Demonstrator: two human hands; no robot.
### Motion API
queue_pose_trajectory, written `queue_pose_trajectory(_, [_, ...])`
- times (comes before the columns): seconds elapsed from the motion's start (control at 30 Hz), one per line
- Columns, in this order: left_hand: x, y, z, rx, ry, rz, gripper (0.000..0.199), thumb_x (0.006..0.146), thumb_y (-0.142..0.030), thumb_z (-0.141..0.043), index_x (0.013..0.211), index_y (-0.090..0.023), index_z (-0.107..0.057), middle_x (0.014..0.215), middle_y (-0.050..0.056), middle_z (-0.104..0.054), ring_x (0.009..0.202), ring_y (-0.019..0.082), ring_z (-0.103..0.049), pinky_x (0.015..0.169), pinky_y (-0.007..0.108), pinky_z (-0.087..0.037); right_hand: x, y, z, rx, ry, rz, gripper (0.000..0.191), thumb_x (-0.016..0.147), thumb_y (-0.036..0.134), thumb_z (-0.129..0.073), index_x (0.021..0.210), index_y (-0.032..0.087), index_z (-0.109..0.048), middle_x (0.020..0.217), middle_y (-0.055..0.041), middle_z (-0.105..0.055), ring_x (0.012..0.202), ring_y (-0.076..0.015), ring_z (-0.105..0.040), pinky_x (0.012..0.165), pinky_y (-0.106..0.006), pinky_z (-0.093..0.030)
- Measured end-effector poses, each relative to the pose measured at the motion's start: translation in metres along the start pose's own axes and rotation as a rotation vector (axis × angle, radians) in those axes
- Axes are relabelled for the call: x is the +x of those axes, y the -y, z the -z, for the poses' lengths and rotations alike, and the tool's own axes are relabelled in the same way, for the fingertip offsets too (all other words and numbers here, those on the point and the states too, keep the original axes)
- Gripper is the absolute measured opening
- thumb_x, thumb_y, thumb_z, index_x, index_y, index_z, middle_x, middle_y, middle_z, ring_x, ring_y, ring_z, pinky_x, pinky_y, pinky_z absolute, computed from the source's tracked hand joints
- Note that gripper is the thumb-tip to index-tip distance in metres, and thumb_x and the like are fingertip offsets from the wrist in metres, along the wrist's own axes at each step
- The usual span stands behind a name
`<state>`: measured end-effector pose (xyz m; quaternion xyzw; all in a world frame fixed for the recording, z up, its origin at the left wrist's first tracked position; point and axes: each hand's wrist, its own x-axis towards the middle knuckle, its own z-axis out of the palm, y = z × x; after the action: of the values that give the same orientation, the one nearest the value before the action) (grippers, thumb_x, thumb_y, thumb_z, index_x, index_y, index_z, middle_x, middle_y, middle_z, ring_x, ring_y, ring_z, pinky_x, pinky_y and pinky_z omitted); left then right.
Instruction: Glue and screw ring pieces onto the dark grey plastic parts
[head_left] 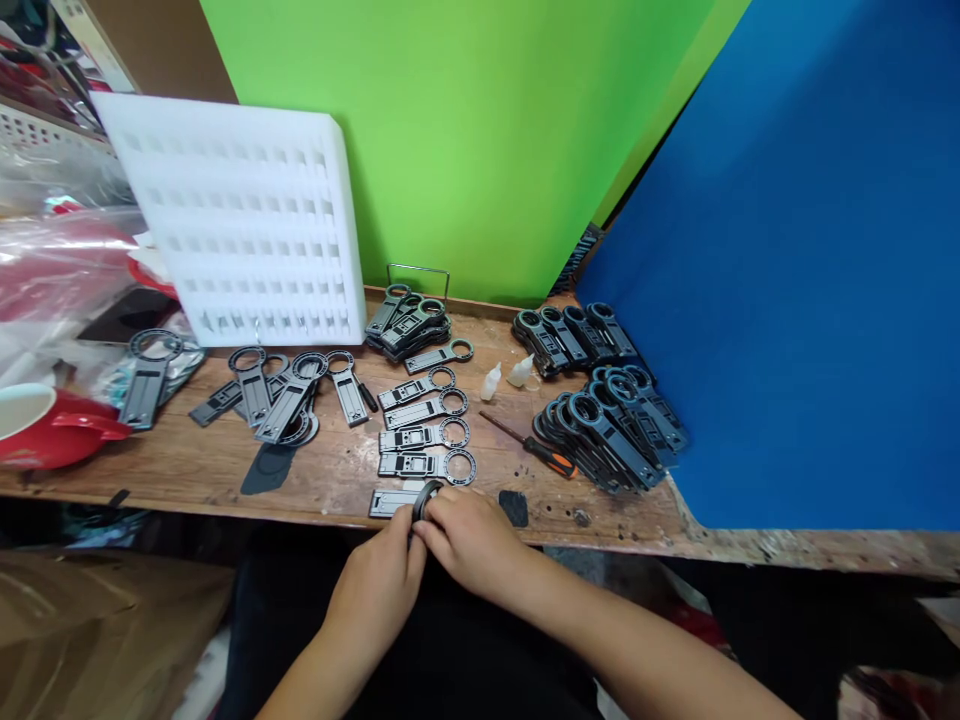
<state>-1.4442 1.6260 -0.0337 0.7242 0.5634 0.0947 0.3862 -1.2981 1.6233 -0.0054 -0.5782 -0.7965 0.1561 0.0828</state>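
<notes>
At the front edge of the wooden bench, my left hand (382, 575) and my right hand (476, 535) meet, closed around a dark ring-shaped part (426, 496). The ring is tilted nearly edge-on, and my fingers hide its lower portion. Just behind it lies a flat grey plate (390, 503) with black edges; I cannot tell whether it joins the ring. Beyond my hands, several grey ring-ended plastic parts (424, 464) lie in a column, their rings pointing right. A screwdriver (551, 458) with a black and orange handle rests to the right.
Piles of ring-ended parts (600, 425) stand at right beside a blue panel (810, 280). Two small white bottles (491, 382) are mid-bench. A white foam board (247, 220) leans at back left before a green panel (465, 150). A red pot (64, 428) stands at far left.
</notes>
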Motion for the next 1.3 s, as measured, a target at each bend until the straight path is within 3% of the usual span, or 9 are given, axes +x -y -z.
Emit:
queue_pose_trajectory(0.2, [-0.003, -0.001, 0.002, -0.065, 0.054, -0.023, 0.035, 0.088, -0.035, -0.033, 0.114, -0.021, -0.051, 0.088, 0.016, -0.070, 0.082, 0.035, -0.065, 0.068, 0.036, -0.039, -0.003, -0.005, 0.008, 0.037, 0.024, 0.028, 0.015, 0.085, 0.029, -0.052, 0.077, 0.019, -0.058, 0.079, -0.0021, -0.061, 0.074, -0.0155, -0.055, 0.064, -0.026, -0.037])
queue_pose_trajectory(0.4, [-0.005, -0.001, 0.006, -0.103, 0.131, -0.060, 0.032, 0.089, -0.033, -0.032, 0.115, -0.024, -0.049, 0.095, 0.010, -0.070, 0.087, 0.027, -0.066, 0.072, 0.032, -0.041, -0.004, -0.007, 0.006, 0.264, 0.011, 0.004, 0.012, 0.078, 0.024, -0.058, 0.068, 0.018, -0.056, 0.068, 0.0020, -0.057, 0.064, -0.0108, -0.049, 0.059, -0.022, -0.032])
queue_pose_trajectory(0.57, [-0.001, 0.012, 0.005, -0.083, 0.066, 0.004, 0.031, 0.089, -0.036, -0.031, 0.106, -0.021, -0.052, 0.090, 0.012, -0.069, 0.087, 0.028, -0.065, 0.073, 0.033, -0.042, -0.005, -0.014, 0.004, 0.342, -0.090, -0.093, 0.015, 0.077, 0.019, -0.054, 0.062, 0.017, -0.052, 0.064, 0.0022, -0.052, 0.062, -0.0105, -0.046, 0.058, -0.022, -0.030])
queue_pose_trajectory(0.73, [0.002, 0.025, -0.003, -0.515, 0.140, 0.067, 0.035, 0.085, -0.046, -0.038, 0.102, -0.020, -0.055, 0.078, 0.006, -0.069, 0.074, 0.023, -0.065, 0.068, 0.030, -0.046, -0.004, -0.032, 0.016, 0.619, 0.034, -0.177, 0.020, 0.082, 0.027, -0.051, 0.065, 0.017, -0.055, 0.061, 0.0034, -0.051, 0.060, -0.0101, -0.046, 0.055, -0.021, -0.031])
queue_pose_trajectory(0.9, [-0.002, 0.016, 0.000, -0.924, 0.236, 0.229, 0.043, 0.077, -0.054, -0.050, 0.100, -0.018, -0.052, 0.063, 0.001, -0.066, 0.052, 0.015, -0.057, 0.052, 0.025, -0.044, -0.002, -0.053, 0.023, 0.963, 0.005, -0.320, 0.026, 0.079, 0.038, -0.055, 0.064, 0.017, -0.053, 0.057, 0.0051, -0.047, 0.052, -0.0079, -0.041, 0.049, -0.020, -0.033])
queue_pose_trajectory(1.07, [-0.003, 0.008, 0.006, -1.026, 0.253, 0.258, 0.045, 0.077, -0.055, -0.053, 0.104, -0.018, -0.053, 0.064, 0.001, -0.066, 0.053, 0.012, -0.057, 0.053, 0.022, -0.043, -0.005, -0.065, 0.010, 1.283, 0.031, -0.464, 0.037, 0.068, 0.053, -0.064, 0.069, 0.017, -0.055, 0.053, 0.0064, -0.049, 0.042, -0.0056, -0.042, 0.040, -0.018, -0.036])
queue_pose_trajectory(1.2, [-0.002, 0.010, 0.002, -1.038, 0.271, 0.257, 0.048, 0.076, -0.057, -0.053, 0.106, -0.018, -0.054, 0.063, 0.001, -0.066, 0.053, 0.013, -0.058, 0.052, 0.022, -0.041, -0.009, -0.068, 0.003, 1.482, -0.017, -0.533, 0.038, 0.065, 0.052, -0.068, 0.072, 0.016, -0.056, 0.054, 0.0051, -0.054, 0.041, -0.0048, -0.046, 0.040, -0.016, -0.039])
queue_pose_trajectory(1.3, [-0.002, 0.011, 0.001, -1.061, 0.262, 0.275, 0.051, 0.074, -0.058, -0.056, 0.105, -0.018, -0.055, 0.061, 0.000, -0.065, 0.051, 0.013, -0.057, 0.051, 0.022, -0.041, -0.013, -0.079, 0.002, 1.477, -0.113, -0.569, 0.037, 0.068, 0.053, -0.065, 0.074, 0.018, -0.054, 0.057, 0.0046, -0.054, 0.042, -0.0053, -0.048, 0.043, -0.018, -0.042])
